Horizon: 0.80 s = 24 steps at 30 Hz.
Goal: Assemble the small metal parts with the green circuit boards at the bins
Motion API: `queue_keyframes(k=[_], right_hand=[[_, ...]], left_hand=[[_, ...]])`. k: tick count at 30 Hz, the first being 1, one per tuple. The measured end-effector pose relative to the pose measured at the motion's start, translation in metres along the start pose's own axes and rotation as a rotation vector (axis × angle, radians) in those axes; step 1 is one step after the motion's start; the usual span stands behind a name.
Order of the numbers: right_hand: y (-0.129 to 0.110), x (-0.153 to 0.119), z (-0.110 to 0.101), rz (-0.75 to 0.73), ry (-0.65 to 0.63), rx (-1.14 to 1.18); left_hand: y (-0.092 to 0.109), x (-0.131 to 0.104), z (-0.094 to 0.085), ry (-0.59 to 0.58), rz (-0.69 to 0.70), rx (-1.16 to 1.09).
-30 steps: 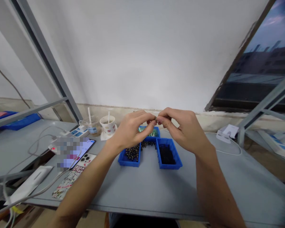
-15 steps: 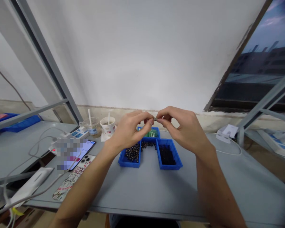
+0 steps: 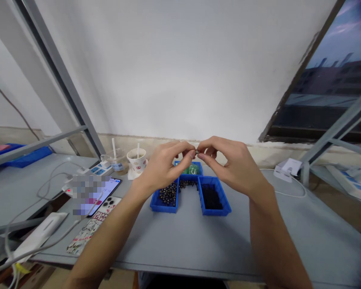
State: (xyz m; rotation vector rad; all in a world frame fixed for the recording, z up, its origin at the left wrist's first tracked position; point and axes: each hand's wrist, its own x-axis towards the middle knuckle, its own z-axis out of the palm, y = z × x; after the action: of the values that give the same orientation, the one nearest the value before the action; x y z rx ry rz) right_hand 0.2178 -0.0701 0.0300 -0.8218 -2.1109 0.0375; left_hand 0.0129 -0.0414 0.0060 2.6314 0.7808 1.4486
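Note:
Above the bins, my left hand [image 3: 171, 160] and my right hand [image 3: 225, 162] meet fingertip to fingertip. Between them they pinch a small metal part [image 3: 196, 152], too small and covered to name its exact kind. Under my left hand is a blue bin [image 3: 164, 208] with many small dark, shiny metal pieces [image 3: 168, 195]. Below my right hand stands another blue bin [image 3: 216, 212] with black small parts [image 3: 211, 196]. A third blue bin [image 3: 192, 176] behind holds green pieces [image 3: 192, 169]. More metal pieces [image 3: 187, 184] lie loose on the table between the bins.
To the left stand a paper cup [image 3: 136, 162] and a clear plastic cup [image 3: 118, 163] with straws. Near them lie a power strip [image 3: 100, 168], a lit phone [image 3: 108, 188], a patterned phone case [image 3: 84, 237] and white cables. A white box [image 3: 287, 168] sits at the right.
My right fingertips have shifted slightly on the small metal part, now closer to my left fingers. My left hand and the bins stay in place.

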Motion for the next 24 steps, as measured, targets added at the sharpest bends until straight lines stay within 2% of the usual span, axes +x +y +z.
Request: queue_keyframes(k=[19, 22, 24], right_hand=[[0.0032, -0.0006, -0.0003, -0.002, -0.033, 0.009], [0.0041, -0.0001, -0.0017, 0.016, -0.068, -0.019], [0.0067, 0.0003, -0.0025, 0.053, -0.143, -0.054]], left_hand=[[0.0009, 0.0013, -0.0029, -0.099, 0.01, -0.034], [0.0008, 0.0028, -0.0063, -0.16, -0.007, 0.006], [-0.0067, 0.0005, -0.0091, -0.258, -0.028, 0.063]])
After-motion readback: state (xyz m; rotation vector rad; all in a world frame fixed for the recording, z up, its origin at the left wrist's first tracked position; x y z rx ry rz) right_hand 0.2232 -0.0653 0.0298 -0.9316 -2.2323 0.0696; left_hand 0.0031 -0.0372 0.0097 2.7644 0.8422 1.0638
